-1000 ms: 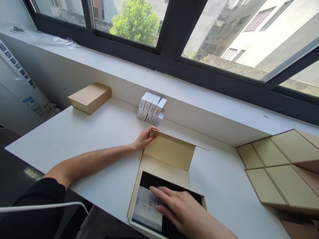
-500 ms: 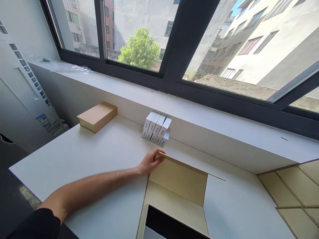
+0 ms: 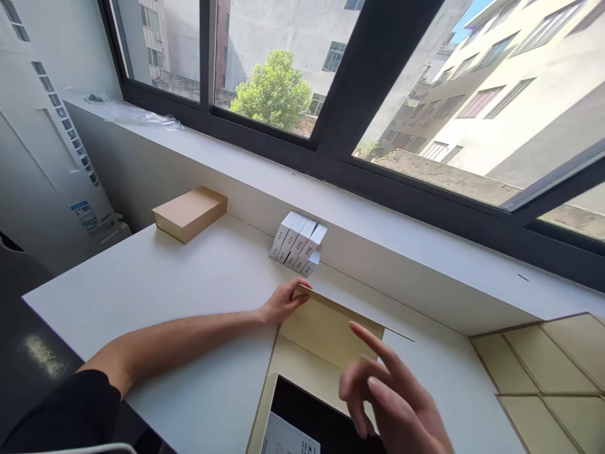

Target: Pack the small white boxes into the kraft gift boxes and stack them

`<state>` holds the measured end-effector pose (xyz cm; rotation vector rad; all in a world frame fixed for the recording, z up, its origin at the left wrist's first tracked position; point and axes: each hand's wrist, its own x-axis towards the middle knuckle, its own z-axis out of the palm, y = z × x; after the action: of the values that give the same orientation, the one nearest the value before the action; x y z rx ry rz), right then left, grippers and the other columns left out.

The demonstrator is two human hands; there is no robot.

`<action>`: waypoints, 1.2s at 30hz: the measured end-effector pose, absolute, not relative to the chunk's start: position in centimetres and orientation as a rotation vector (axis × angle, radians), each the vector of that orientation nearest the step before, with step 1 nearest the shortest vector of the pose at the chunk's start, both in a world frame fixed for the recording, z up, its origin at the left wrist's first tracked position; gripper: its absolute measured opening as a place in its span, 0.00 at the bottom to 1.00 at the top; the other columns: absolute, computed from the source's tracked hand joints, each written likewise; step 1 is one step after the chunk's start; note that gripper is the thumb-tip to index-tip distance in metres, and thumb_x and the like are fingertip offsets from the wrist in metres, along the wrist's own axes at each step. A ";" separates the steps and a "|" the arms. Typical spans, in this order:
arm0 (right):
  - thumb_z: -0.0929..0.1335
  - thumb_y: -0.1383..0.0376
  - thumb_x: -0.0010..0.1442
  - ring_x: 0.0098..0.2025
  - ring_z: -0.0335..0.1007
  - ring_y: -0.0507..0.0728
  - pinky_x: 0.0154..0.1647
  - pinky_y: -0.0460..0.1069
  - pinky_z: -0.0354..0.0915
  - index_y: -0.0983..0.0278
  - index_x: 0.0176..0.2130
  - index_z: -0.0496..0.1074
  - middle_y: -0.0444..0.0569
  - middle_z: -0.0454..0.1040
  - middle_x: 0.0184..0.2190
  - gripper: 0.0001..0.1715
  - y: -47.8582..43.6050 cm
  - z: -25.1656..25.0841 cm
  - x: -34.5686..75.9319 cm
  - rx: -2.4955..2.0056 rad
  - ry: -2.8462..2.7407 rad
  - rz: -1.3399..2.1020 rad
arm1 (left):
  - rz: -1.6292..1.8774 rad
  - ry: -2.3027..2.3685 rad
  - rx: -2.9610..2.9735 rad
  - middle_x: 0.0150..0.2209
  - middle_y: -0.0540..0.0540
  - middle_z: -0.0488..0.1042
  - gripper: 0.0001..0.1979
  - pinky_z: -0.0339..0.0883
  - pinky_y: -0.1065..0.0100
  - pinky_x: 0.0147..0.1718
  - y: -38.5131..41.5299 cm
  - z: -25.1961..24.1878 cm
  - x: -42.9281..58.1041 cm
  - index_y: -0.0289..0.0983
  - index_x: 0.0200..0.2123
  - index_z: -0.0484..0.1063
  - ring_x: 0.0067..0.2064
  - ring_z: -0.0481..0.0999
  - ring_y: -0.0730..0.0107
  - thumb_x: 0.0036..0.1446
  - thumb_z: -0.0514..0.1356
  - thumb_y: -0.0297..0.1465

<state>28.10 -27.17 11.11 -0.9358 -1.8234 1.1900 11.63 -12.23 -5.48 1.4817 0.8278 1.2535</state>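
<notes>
A cream cardboard box (image 3: 265,413) with a black inside lies opened on the table, its flap lid (image 3: 326,325) folded out toward the window. My left hand (image 3: 285,301) pinches the far left corner of that lid. Over the box hovers my right hand (image 3: 392,394), index finger stretched out, the other fingers loosely curled, with nothing visible in it. Inside the box sits a white printed card or small box (image 3: 289,436), cut off by the lower frame edge. Just beyond my left hand stand two stacked rows of small white boxes (image 3: 297,243).
A closed tan box (image 3: 191,213) rests at the table's far left. Several cream box-like panels (image 3: 529,359) stand at the right. A white windowsill (image 3: 265,180) runs behind the table, with clear plastic wrap (image 3: 142,116) on it. A white appliance (image 3: 51,164) stands at left.
My right hand has come into view over the box from the lower right. The white printed item inside shows more now. My left hand keeps its hold on the lid.
</notes>
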 end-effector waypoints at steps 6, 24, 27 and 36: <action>0.66 0.55 0.68 0.19 0.64 0.46 0.20 0.43 0.56 0.48 0.66 0.63 0.45 0.77 0.30 0.28 -27.2 9.5 28.4 -0.822 -1.588 1.576 | 1.263 0.802 1.464 0.26 0.54 0.62 0.15 0.51 0.73 0.25 -12.6 -6.5 11.8 0.39 0.46 0.68 0.26 0.58 0.75 0.63 0.58 0.42; 0.60 0.50 0.70 0.50 0.72 0.59 0.54 0.58 0.68 0.55 0.70 0.56 0.56 0.72 0.56 0.33 -27.1 8.8 29.3 -1.144 -1.995 1.141 | 2.113 0.540 2.353 0.69 0.36 0.59 0.24 0.52 0.40 0.65 -20.3 2.2 11.5 0.45 0.66 0.55 0.69 0.59 0.51 0.68 0.45 0.34; 0.57 0.54 0.70 0.65 0.60 0.64 0.65 0.63 0.57 0.61 0.68 0.60 0.59 0.65 0.63 0.31 -27.3 9.5 28.0 -1.073 -2.125 1.277 | 1.979 0.492 2.482 0.62 0.38 0.69 0.25 0.46 0.38 0.67 -22.2 5.4 12.4 0.44 0.65 0.60 0.67 0.64 0.49 0.68 0.43 0.39; 0.67 0.72 0.45 0.53 0.68 0.63 0.58 0.58 0.65 0.66 0.55 0.66 0.57 0.72 0.54 0.35 -29.6 10.9 25.4 -0.948 -2.355 1.224 | 1.954 0.616 2.685 0.50 0.36 0.79 0.27 0.50 0.32 0.64 -23.0 5.5 9.6 0.38 0.58 0.70 0.64 0.69 0.47 0.70 0.38 0.37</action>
<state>25.41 -29.56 10.94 -0.9483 -2.3548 1.2240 9.64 -22.98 5.50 2.6855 0.6163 1.9541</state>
